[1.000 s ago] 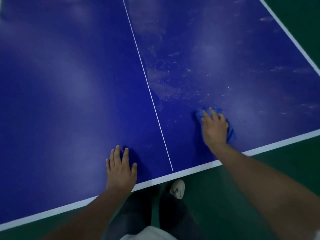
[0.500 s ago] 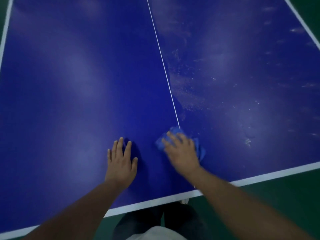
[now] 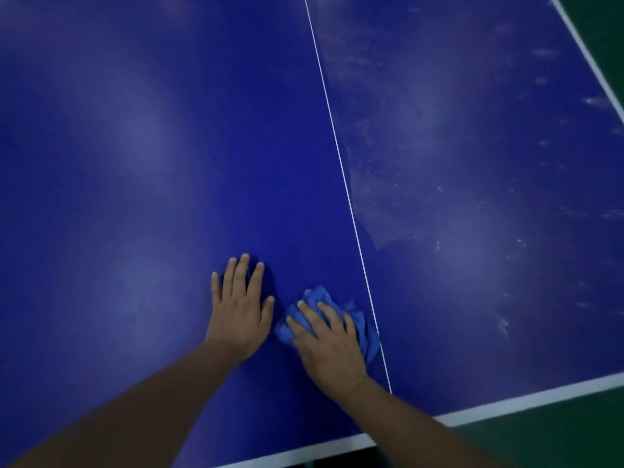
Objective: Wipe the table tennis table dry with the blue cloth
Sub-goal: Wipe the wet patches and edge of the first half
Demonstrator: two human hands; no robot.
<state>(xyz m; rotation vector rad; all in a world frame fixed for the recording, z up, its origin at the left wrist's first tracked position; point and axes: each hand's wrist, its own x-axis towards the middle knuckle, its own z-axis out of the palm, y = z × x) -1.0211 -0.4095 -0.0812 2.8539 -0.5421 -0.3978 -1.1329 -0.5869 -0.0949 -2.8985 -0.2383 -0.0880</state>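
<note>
Blue cloth (image 3: 366,336) bunched under right hand (image 3: 329,349), fingers spread, pressing; left hand (image 3: 241,315) flat on surface (image 3: 118,146), fingers apart.

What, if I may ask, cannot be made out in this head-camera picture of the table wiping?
- Cloth: mostly hidden under the right hand, head view.
- Table: far end and left side cut off by the picture edges.
- Pale patches right of the centre line: too blurred to tell water from glare.

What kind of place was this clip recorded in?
Probably an indoor sports hall: a dark blue table tennis table with a thin white centre line stands on smooth green flooring.
</note>
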